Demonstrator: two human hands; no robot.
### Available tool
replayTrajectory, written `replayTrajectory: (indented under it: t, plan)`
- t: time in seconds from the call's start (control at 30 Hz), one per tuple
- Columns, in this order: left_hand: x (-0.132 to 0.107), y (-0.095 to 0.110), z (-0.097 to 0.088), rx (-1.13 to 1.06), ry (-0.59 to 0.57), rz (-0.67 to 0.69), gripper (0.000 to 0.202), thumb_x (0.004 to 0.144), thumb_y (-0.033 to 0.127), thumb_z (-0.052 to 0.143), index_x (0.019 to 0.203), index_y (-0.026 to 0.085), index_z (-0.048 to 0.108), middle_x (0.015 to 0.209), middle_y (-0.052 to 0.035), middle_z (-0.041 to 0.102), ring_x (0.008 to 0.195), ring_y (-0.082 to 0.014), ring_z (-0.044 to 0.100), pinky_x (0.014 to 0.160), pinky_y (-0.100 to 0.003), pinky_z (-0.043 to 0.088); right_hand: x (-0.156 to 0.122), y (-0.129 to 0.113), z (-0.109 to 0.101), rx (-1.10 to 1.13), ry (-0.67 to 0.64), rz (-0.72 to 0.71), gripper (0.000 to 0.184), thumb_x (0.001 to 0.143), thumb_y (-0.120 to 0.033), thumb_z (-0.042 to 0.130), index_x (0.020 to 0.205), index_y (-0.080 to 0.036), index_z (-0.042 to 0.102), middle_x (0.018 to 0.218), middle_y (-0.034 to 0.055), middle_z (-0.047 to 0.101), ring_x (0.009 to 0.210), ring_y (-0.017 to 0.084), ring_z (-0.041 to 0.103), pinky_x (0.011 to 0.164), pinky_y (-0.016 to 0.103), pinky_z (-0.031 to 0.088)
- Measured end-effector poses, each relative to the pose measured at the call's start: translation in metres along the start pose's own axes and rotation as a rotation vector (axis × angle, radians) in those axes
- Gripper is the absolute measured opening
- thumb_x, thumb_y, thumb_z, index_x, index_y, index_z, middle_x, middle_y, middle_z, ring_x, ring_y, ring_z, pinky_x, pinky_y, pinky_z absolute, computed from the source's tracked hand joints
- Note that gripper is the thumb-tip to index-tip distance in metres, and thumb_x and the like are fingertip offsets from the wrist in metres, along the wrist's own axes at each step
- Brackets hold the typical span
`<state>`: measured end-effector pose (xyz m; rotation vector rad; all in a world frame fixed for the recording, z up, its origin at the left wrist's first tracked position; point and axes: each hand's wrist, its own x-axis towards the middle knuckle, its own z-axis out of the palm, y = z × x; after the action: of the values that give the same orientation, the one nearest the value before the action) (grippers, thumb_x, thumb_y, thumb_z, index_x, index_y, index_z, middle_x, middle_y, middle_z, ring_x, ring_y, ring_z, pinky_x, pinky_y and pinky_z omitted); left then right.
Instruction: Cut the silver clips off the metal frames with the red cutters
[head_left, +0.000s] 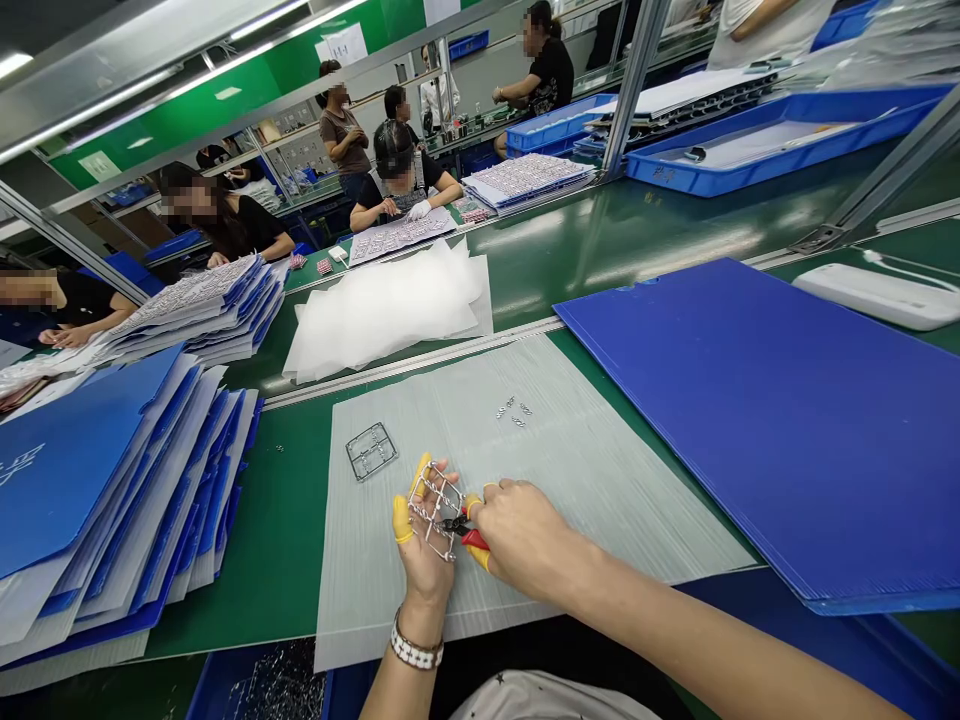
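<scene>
Your left hand (426,548) grips a silvery metal frame (435,510) between fingers in yellow finger cots (402,520). Your right hand (521,535) is clamped around red-handled side cutters (474,538) at the frame, hiding most of them; whether they bite the metal is hard to make out.

Figure: factory assembly floor, a light-industrial production workshop. Long green-topped workbenches (660,215) on aluminium frames (634,90) run in rows under overhead strip lights (161,105). Blue plastic trays (780,145) and stacks of blue corrugated plastic sheets (97,480) occupy the benches, with a stamped metal frame (371,451) nearby. Co-workers (401,180) sit along the line.
</scene>
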<state>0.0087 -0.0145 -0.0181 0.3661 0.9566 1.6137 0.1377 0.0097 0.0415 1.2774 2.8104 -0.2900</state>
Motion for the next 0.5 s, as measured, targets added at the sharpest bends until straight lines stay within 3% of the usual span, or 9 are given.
replayTrajectory:
  t: [0.27, 0.5]
  plan:
    - [0.003, 0.008, 0.0, -0.024, -0.041, 0.051, 0.057, 0.084, 0.058, 0.038, 0.114, 0.017, 0.064, 0.117, -0.0127, 0.063, 0.101, -0.0264, 0.061, 0.096, -0.041, 0.04, 0.001, 0.014, 0.001, -0.01, 0.106, 0.095, 0.023, 0.081, -0.038, 0.06, 0.085, -0.016, 0.063, 0.08, 0.0101, 0.065, 0.078, 0.026, 0.061, 0.068, 0.033, 0.042]
    - [0.002, 0.002, 0.001, 0.007, -0.038, 0.042, 0.059, 0.083, 0.059, 0.037, 0.114, 0.017, 0.064, 0.114, -0.0129, 0.064, 0.1, -0.0272, 0.061, 0.098, -0.043, 0.038, 0.006, 0.018, 0.002, -0.021, 0.088, 0.125, 0.024, 0.081, -0.038, 0.059, 0.087, -0.016, 0.064, 0.08, 0.0098, 0.065, 0.076, 0.026, 0.061, 0.066, 0.034, 0.042]
